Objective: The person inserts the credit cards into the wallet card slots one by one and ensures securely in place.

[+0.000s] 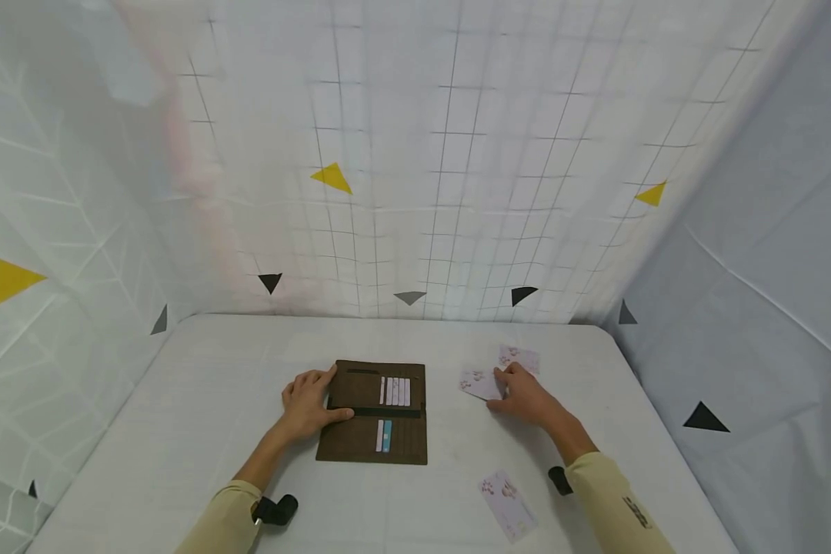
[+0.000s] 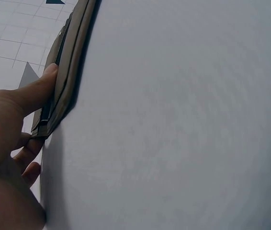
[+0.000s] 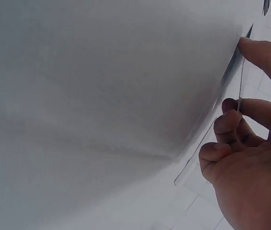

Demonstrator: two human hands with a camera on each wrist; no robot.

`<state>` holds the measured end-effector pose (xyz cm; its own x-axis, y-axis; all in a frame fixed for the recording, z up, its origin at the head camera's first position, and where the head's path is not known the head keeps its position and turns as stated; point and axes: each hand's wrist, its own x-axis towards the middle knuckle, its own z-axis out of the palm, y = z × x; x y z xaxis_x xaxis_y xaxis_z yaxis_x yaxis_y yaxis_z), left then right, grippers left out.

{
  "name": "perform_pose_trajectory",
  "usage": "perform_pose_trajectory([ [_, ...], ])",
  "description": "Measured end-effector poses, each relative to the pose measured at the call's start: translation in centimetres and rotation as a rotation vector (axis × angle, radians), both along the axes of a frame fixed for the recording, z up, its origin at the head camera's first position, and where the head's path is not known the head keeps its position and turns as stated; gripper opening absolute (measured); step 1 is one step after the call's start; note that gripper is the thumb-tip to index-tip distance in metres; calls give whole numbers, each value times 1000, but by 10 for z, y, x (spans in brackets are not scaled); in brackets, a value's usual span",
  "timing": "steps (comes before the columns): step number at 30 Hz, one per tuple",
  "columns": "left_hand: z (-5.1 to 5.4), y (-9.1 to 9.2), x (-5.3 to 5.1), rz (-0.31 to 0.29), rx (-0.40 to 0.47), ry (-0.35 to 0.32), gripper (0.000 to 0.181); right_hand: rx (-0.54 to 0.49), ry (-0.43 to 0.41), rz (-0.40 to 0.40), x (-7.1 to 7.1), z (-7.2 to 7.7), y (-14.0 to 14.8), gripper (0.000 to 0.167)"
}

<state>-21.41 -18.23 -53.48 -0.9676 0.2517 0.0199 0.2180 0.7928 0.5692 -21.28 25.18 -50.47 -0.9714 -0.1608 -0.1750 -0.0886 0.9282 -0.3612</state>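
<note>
An open brown wallet (image 1: 370,442) lies flat on the white table. Several white cards and a blue-and-white one (image 1: 387,436) show in its slots. My left hand (image 1: 306,406) holds the wallet's left edge, its thumb across the dark fold; in the left wrist view the fingers curl by the edge. To the right, my right hand (image 1: 528,396) pinches a pale card with a pink flower print (image 1: 478,383) between thumb and fingers. This card is tilted, one edge just above or on the table. Behind that hand lies a similar flowered card (image 1: 525,358), partly covered.
Another flowered card (image 1: 508,505) lies near the front of the table (image 1: 450,500), right of the wallet. White sheeting (image 1: 415,254) with grid lines and yellow and black triangles rises behind the table and at both sides. Black devices are strapped at both wrists.
</note>
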Motion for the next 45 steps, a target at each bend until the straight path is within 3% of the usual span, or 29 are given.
perform_pose_trajectory([
  [13,2,1,1,0,3,-10,104,0,35,-12,2,-4,2,74],
  [22,2,0,0,-4,2,-11,104,-133,105,73,15,8,-15,65],
  [34,2,0,2,-5,-3,-15,105,-94,76,161,30,12,-49,64],
  [45,0,-1,1,2,-2,-1,104,-45,58,309,39,10,-75,61],
])
